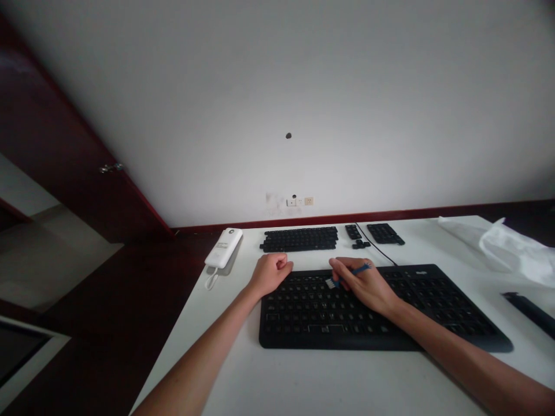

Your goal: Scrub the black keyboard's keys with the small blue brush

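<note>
A black keyboard [329, 341] with its keycaps taken off lies on the white table, its key sockets bare. In my right hand [363, 286] is a small blue brush [361, 269], gripped like a pen. Its pale bristles point down at the upper middle rows of the keyboard. My left hand [269, 274] is curled into a loose fist at the keyboard's top left corner, with nothing visible in it. Behind the keyboard lie loose black keycaps [300, 239], set out in rows, with smaller groups of keycaps [384, 233] to the right.
A white power bank [224, 248] with a short cable loop lies at the table's left edge. The keyboard's cable [375, 245] runs back between the keycap groups. On the right are a crumpled white bag [505, 245] and a long dark strip [531, 312].
</note>
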The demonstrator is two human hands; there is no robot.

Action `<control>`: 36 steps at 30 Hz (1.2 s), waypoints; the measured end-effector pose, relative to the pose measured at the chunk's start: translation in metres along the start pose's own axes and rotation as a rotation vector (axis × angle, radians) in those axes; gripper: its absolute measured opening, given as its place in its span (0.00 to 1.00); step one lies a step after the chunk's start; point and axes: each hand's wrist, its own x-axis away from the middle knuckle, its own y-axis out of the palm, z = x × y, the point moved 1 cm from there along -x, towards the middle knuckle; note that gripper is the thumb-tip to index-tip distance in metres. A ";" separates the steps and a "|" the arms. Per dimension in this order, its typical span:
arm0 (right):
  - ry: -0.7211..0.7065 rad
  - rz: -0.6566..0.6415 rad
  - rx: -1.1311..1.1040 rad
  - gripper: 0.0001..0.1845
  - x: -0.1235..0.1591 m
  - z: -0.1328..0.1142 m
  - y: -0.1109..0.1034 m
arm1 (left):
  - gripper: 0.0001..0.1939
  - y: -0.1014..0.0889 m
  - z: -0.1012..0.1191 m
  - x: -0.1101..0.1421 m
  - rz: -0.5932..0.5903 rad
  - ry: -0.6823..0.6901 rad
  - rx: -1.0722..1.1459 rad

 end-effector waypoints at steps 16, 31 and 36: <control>-0.005 -0.009 0.007 0.32 0.000 -0.001 -0.001 | 0.22 0.000 -0.001 -0.001 -0.013 -0.006 -0.008; -0.001 -0.016 0.009 0.31 0.002 -0.004 -0.002 | 0.21 0.000 -0.001 0.000 -0.011 -0.007 -0.001; 0.005 -0.020 -0.003 0.31 0.002 -0.005 -0.001 | 0.21 0.000 -0.001 0.001 -0.006 -0.016 -0.002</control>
